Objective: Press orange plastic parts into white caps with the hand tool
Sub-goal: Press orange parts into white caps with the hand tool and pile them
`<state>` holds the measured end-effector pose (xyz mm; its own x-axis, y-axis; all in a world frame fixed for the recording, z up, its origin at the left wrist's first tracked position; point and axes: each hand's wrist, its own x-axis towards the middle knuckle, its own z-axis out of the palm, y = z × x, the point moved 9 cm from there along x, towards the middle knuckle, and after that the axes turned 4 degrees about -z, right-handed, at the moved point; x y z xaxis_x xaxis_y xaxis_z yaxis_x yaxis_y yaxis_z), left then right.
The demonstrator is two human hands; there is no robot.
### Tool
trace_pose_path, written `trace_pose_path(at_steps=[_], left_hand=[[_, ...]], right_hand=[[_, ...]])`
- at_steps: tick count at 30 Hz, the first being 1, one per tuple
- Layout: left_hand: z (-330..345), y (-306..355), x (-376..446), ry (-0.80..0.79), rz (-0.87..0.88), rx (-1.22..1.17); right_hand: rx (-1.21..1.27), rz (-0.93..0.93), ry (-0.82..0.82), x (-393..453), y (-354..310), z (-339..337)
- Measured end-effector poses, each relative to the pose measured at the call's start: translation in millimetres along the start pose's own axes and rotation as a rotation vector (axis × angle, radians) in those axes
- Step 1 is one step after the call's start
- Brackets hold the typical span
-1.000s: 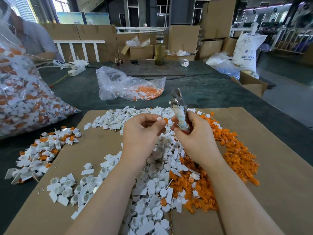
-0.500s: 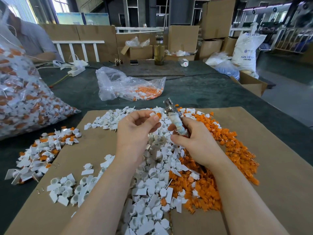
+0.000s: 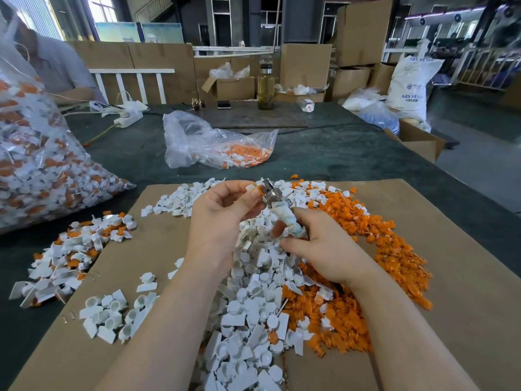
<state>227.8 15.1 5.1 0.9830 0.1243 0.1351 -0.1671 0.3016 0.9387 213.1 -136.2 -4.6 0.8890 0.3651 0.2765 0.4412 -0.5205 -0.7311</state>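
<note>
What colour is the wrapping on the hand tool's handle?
Off-white with pale blue patches, around the handle below the metal head; head view.

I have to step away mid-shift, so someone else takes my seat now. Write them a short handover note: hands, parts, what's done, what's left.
Left hand pinches a white cap with an orange part at it, held up to the tool's metal head.
Right hand grips the tool by its wrapped handle, head tilted up and left against the cap.
Loose caps lie piled mid-cardboard, orange parts to their right.
Done: an assembled pile at the left, and a big bag of white and orange pieces beyond it.
Left: finish this press; both loose piles are still large.
</note>
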Motion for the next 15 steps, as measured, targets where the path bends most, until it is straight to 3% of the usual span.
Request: trace_pose_path(at_steps=[15], left_hand=[[0.0,-2.3,1.4,0.002,0.007,-0.021]], right_hand=[[-0.078,0.016,0.008,1.8,-0.4,2.4]])
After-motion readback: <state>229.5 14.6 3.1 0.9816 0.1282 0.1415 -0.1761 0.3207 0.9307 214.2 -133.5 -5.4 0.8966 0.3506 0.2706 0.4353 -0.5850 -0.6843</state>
